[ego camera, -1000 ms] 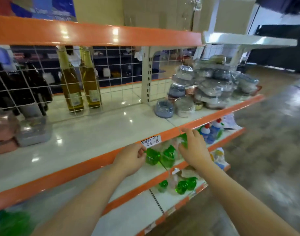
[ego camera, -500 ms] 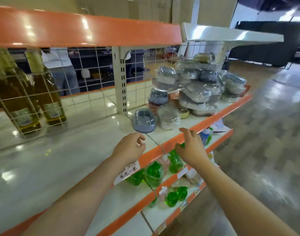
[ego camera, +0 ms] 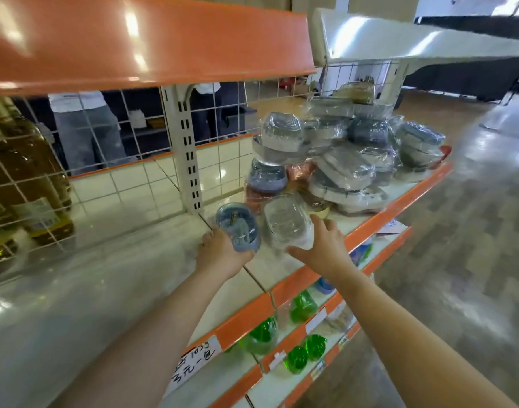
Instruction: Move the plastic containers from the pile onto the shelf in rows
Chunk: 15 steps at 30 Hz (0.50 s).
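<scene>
The left hand (ego camera: 220,254) grips a round blue container (ego camera: 238,226) from below, fingers curled under its near edge; through its clear wrap something grey shows inside, too blurred to name. Just at its three o'clock the right hand (ego camera: 321,245) is spread wide, fingers straight, palm against the near side of a clear rectangular container (ego camera: 286,220), which looks empty. Both containers sit on the cream shelf (ego camera: 134,260), near its orange front lip, beside the seam between two shelf boards.

At one o'clock from the hands rises the pile (ego camera: 349,154): wrapped containers heaped unevenly, grey, blue and clear lids tilted at all angles, a copper-pink one (ego camera: 299,172) wedged low in the heap. What they hold cannot be made out through the crinkled film. The pile reaches the shelf's far right end and close to its front edge.

At eleven o'clock a slotted cream upright (ego camera: 187,160) stands at the shelf's back, with a white wire grid (ego camera: 111,136) running behind it. At nine o'clock, behind the grid, stand bottles of amber liquid (ego camera: 25,178). An orange-fronted upper shelf (ego camera: 140,42) overhangs at twelve o'clock.

At six o'clock, on lower shelves, are green-capped bottles (ego camera: 302,306) and a handwritten price tag (ego camera: 193,363).
</scene>
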Available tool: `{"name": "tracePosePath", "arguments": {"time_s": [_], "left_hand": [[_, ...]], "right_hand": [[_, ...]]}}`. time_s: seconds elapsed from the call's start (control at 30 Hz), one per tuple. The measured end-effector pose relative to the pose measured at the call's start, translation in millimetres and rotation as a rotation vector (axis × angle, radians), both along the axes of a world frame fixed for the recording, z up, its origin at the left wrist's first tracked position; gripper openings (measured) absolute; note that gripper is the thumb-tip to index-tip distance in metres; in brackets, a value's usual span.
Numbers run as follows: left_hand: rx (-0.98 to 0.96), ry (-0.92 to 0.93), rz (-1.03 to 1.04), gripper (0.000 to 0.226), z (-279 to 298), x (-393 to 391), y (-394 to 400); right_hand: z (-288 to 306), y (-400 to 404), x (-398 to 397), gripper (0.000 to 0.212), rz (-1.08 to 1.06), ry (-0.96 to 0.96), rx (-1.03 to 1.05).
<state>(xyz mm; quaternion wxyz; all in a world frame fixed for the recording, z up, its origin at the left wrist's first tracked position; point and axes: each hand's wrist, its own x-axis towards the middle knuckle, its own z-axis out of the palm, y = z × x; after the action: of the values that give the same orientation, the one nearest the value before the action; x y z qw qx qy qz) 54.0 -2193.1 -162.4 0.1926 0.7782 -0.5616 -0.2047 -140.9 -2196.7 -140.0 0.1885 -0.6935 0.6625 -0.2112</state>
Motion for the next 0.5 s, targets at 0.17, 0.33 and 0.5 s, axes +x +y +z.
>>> {"name": "tracePosePath", "arguments": {"time_s": [0.17,0.33,0.5], "left_hand": [[-0.034,0.021,0.101,0.103,-10.2,-12.7,-15.8],[-0.091,-0.021,0.199,0.101,-18.6,-10.2,-29.8],[-0.147,0.047,0.232,0.105,-27.4,-6.7,-37.1]], "right_hand": [[-2.8,-27.0,0.9,0.098,0.058,-0.029,0.047],[-11.2,-47.7,4.4,0.105,0.090,-0.085,0.073],[-26.3,-57.9,11.0,0.116,0.098,-0.117,0.055]]}}
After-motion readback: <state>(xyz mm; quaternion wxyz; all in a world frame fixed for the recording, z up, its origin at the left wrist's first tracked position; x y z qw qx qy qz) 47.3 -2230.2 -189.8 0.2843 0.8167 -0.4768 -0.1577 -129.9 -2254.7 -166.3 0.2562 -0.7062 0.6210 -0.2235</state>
